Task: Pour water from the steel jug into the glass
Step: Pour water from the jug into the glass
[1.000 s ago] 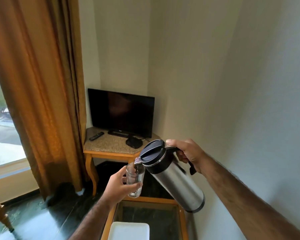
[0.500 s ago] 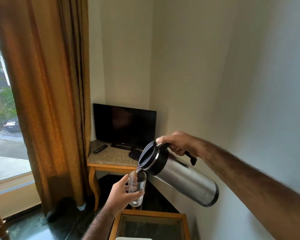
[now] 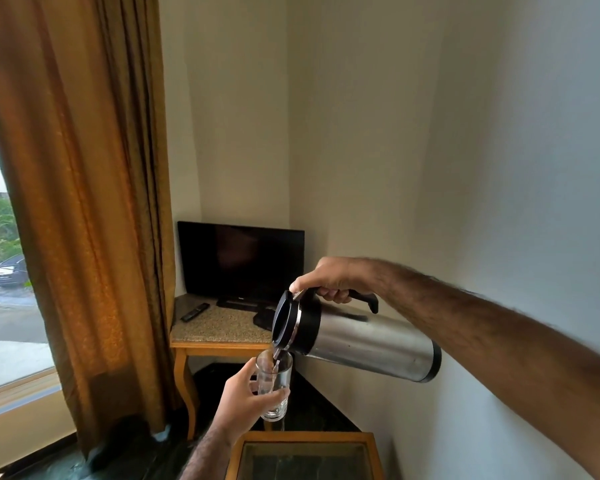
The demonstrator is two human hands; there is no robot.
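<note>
The steel jug (image 3: 364,344) with a black lid and black handle lies almost level in the air, spout down to the left. My right hand (image 3: 329,278) grips its handle from above. A thin stream of water runs from the spout into the clear glass (image 3: 274,386), which stands upright just below the spout. My left hand (image 3: 246,400) wraps around the glass from the left and holds it in the air above the floor. A little water sits at the bottom of the glass.
A glass-topped wooden table (image 3: 305,441) is right below the hands. Behind stands a corner table (image 3: 219,337) with a dark TV (image 3: 239,261) and a remote (image 3: 194,311). An orange curtain (image 3: 84,202) hangs on the left; a wall runs along the right.
The jug has tipped further, from slanted to nearly level, and water now flows into the glass. The view has risen, so both hands sit lower in frame.
</note>
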